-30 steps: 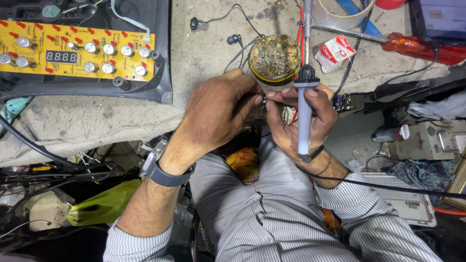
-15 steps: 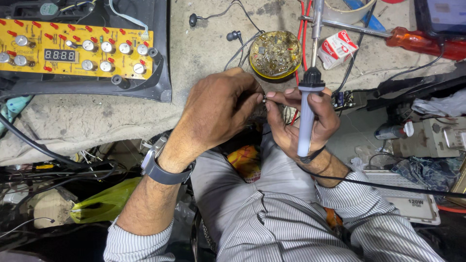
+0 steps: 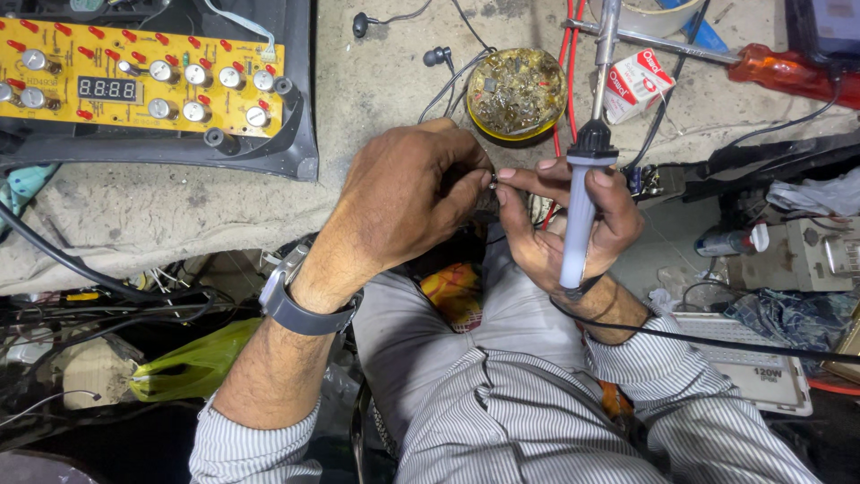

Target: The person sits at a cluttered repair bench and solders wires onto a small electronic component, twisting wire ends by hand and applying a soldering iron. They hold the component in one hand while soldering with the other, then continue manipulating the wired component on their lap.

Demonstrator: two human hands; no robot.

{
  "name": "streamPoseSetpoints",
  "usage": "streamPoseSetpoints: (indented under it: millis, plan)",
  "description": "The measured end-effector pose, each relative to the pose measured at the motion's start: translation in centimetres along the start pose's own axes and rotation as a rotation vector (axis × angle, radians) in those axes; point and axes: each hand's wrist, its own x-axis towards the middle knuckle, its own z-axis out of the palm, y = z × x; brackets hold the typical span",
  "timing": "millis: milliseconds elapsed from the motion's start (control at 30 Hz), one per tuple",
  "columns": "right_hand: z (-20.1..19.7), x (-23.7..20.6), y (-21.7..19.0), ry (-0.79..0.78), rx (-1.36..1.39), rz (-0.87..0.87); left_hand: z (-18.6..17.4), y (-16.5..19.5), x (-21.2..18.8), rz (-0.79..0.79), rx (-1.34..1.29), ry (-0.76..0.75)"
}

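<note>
**Fine work at the fingertips, iron held in reserve**

The person sits at a cluttered bench, both hands drawn together just above the lap. The left hand (image 3: 408, 202) is curled shut, its fingertips pinching a tiny metal part (image 3: 494, 178) — too small to say what it is. The right hand (image 3: 560, 220) meets it there, thumb and forefinger closed on the same little part, while the remaining fingers clamp a soldering iron (image 3: 582, 211) against the palm, its tip pointing away toward the back of the bench.

Just beyond the hands sits a round tin of solder scraps (image 3: 518, 92), and to the left a yellow circuit board (image 3: 134, 76) lies in a dark housing. A red-handled screwdriver (image 3: 788, 72) rests well off to the right.

To my eye, doing this well means keeping the pinch steady and both wrists braced — and keeping that iron's tip clear of the nearby red wires (image 3: 567, 63) and the fingers.
</note>
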Motion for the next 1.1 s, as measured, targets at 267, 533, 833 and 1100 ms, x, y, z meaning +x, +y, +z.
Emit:
streamPoseSetpoints:
  millis: [267, 533, 833, 1100]
  plan:
    - [-0.4, 0.1, -0.2, 0.097, 0.120, -0.002, -0.1, -0.1, -0.2, 0.007, -0.029, 0.010]
    - [-6.8, -0.6, -1.0, 0.261, 0.278, 0.187, 0.0, -0.1, -0.4, 0.048, -0.024, 0.038]
    - [-14.3, 2.4, -1.9, 0.145, 0.412, 0.373, 0.2, -0.3, -0.9, 0.085, 0.021, 0.107]
    - [-13.0, 3.8, -4.0, 0.023, 0.292, 0.314, 0.4, -0.5, -1.0, 0.091, 0.018, 0.120]
